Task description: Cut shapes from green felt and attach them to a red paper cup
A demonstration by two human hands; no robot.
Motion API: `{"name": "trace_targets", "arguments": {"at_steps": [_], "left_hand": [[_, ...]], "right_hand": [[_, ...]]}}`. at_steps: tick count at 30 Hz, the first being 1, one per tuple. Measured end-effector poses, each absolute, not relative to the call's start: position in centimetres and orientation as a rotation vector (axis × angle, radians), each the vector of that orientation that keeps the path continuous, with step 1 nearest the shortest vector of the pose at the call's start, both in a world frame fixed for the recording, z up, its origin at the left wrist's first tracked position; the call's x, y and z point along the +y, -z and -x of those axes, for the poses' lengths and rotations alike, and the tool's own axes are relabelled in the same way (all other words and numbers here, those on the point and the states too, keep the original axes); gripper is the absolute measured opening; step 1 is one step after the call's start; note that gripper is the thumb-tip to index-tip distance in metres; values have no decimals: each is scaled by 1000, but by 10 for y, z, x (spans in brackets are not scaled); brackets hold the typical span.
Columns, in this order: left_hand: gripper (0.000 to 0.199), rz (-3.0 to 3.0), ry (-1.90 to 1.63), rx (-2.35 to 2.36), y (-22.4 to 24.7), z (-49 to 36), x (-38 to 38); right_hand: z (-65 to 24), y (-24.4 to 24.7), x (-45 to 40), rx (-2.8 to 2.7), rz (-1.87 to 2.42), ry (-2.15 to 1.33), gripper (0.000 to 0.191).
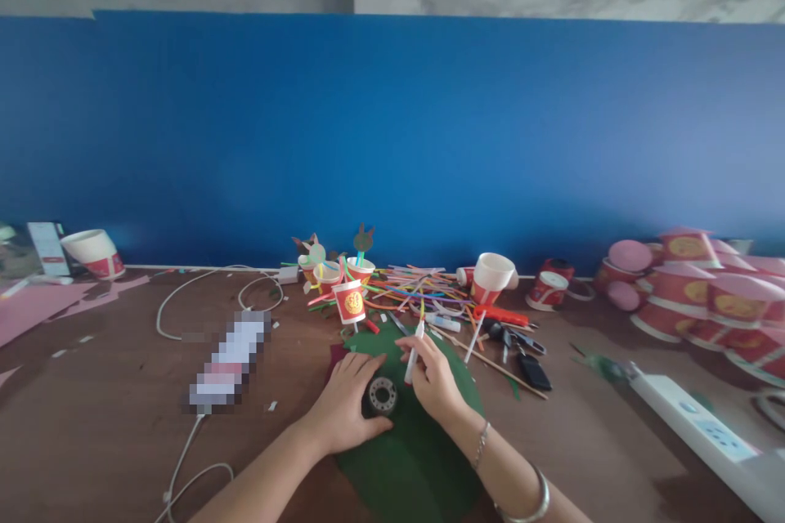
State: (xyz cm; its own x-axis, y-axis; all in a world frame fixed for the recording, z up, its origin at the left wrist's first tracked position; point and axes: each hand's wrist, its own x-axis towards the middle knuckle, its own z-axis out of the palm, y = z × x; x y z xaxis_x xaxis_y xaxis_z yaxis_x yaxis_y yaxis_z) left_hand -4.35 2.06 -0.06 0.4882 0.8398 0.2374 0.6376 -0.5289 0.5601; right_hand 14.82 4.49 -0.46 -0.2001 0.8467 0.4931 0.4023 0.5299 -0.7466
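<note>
Dark green paper lies flat on the brown table in front of me. My left hand rests on it, thumb and fingers curved around a small dark round ring with a pale pattern about its centre hole. Just to the right, above the paper, my right hand pinches a white marker. The marker stands tilted, its red end low and its other end up. A small red cap lies past the paper's far edge. Scissors are partly visible there.
Paper cups with straws and paper animal heads stand behind, beside a heap of coloured pipe cleaners. Keys lie to the right, near a white power strip and stacked red cups. A blurred-out phone with cable lies left.
</note>
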Motion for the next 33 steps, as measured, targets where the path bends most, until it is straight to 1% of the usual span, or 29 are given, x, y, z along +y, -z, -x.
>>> {"name": "trace_targets", "arguments": {"at_steps": [2,6,9,11,15,16,18,22,24,26,28,30,33], "left_hand": [[76,-2310,-729,1253,-1,45,20],[45,-2319,-742,1318,-9,45,18],[32,-2348,-728,1326,-12,44,18],[34,-2341,-728,1329,-12,44,19],[57,-2304,-760,1305,-11,47,18],[59,-2294,-776,1288,-11,49,17],[53,-2244,-826,1250,-12,51,18],[28,-1898,-1060,1262,-16,58,29],[25,-1761,-1140,1344,-20,61,35],[24,-1819,-1110,1450,-25,60,34],[21,-2056,-952,1515,-27,52,23],[27,-2315,-711,1445,-22,36,2],[64,-2452,-562,1454,-2,4,-30]], "right_hand": [[-148,4,45,-1794,1038,-602,48],[-149,5,45,-1760,1050,-629,47],[-149,7,46,-1751,1061,-645,45],[-149,7,45,-1748,1058,-665,45],[-149,7,45,-1747,1040,-673,46],[-149,7,45,-1744,1039,-680,46],[-150,7,45,-1724,1039,-693,46],[-151,9,47,-1681,1048,-686,43],[-151,11,48,-1663,1056,-696,43],[-151,11,49,-1642,1063,-725,43],[-151,12,49,-1622,1064,-753,42],[-150,12,50,-1608,1055,-763,41],[-150,12,50,-1610,1047,-754,41]]}}
